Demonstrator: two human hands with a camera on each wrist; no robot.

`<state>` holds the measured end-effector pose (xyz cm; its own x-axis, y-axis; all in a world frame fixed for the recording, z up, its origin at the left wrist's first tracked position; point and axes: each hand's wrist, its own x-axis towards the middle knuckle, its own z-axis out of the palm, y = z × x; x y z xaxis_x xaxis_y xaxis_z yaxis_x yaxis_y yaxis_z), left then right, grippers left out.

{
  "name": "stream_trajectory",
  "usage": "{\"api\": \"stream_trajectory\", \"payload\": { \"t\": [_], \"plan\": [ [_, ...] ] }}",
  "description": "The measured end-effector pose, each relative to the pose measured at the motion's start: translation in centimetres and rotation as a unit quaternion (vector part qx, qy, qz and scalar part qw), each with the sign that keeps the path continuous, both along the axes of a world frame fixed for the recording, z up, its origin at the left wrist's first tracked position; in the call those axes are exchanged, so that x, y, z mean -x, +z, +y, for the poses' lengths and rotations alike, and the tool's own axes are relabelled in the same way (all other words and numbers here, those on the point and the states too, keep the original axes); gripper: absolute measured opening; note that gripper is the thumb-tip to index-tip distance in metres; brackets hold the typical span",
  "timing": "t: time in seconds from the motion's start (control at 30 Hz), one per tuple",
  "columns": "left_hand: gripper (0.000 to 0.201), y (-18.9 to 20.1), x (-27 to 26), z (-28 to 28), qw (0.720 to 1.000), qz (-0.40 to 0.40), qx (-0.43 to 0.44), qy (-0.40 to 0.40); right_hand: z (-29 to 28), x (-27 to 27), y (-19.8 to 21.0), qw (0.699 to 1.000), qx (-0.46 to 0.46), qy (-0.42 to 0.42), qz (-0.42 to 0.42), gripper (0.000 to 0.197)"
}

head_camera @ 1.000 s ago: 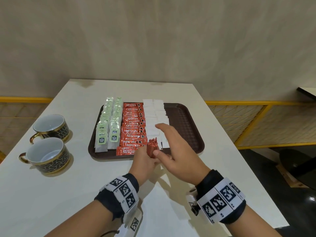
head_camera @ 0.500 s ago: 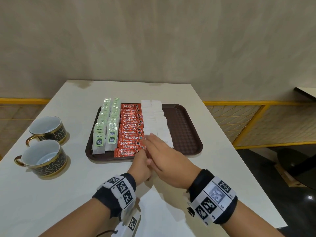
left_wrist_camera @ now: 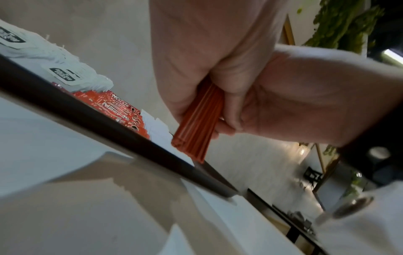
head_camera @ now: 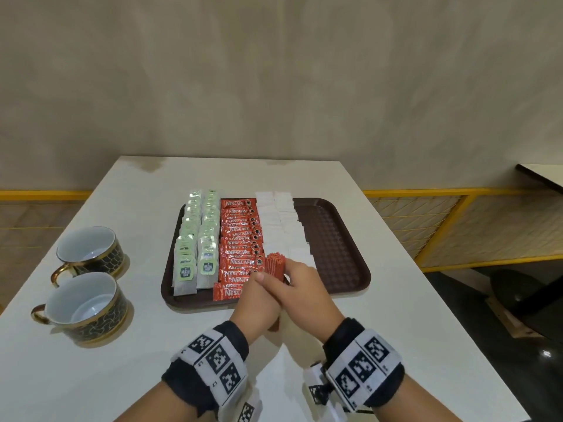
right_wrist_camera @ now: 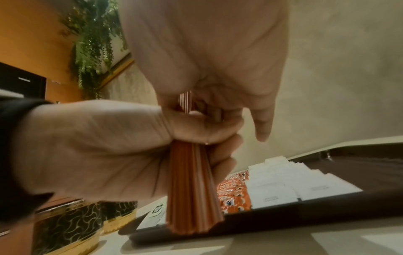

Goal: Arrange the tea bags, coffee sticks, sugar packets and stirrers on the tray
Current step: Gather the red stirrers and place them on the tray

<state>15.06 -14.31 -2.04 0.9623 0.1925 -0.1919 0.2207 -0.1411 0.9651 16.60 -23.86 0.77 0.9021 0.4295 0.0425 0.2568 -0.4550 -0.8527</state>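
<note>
Both the left hand [head_camera: 259,295] and right hand [head_camera: 304,287] gripped an upright bundle of orange stirrers [head_camera: 274,265] over the tray's [head_camera: 341,239] near edge, best squared evenly before laying it beside the sugar packets [head_camera: 281,220].

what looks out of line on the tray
The nearest coffee stick sits shifted left of its column, poking out under the tea bags. The sugar packets are slightly staggered. The tray has a bare right part.
</note>
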Motion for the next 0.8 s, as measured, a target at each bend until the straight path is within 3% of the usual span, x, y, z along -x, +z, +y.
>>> {"api": "stream_trajectory", "payload": {
  "t": [0.1,0.2,0.37,0.47,0.6,0.7,0.8],
  "plan": [
    [0.032,0.5,-0.3,0.5,0.998,-0.051,-0.044,-0.009,1.7,-0.4,-0.2,0.998,0.012,-0.040,-0.039,0.030],
    [0.016,0.7,-0.8,1.6,0.992,-0.060,-0.098,-0.058,3.1,-1.6,-0.2,0.994,-0.050,-0.089,-0.026,0.026],
    [0.019,1.7,-2.8,2.4,0.989,-0.087,-0.064,-0.098,4.1,-4.1,0.3,0.984,-0.106,-0.141,0.013,0.036],
    [0.034,1.8,-4.3,2.6,0.986,-0.037,-0.048,-0.157,3.8,-6.0,1.5,0.981,-0.121,-0.137,0.059,0.031],
    [0.043,1.3,-3.9,2.9,0.977,0.052,-0.131,-0.158,0.2,-12.9,2.8,0.957,-0.181,-0.187,0.125,0.024],
    [0.034,1.2,-3.1,3.5,0.969,0.047,-0.198,-0.141,-3.2,-19.3,1.6,0.964,-0.062,-0.215,0.142,0.025],
    [0.028,1.1,-3.1,4.1,0.967,0.057,-0.217,-0.117,-4.8,-23.8,-1.0,0.959,0.100,-0.190,0.184,0.030]
  ]
}}
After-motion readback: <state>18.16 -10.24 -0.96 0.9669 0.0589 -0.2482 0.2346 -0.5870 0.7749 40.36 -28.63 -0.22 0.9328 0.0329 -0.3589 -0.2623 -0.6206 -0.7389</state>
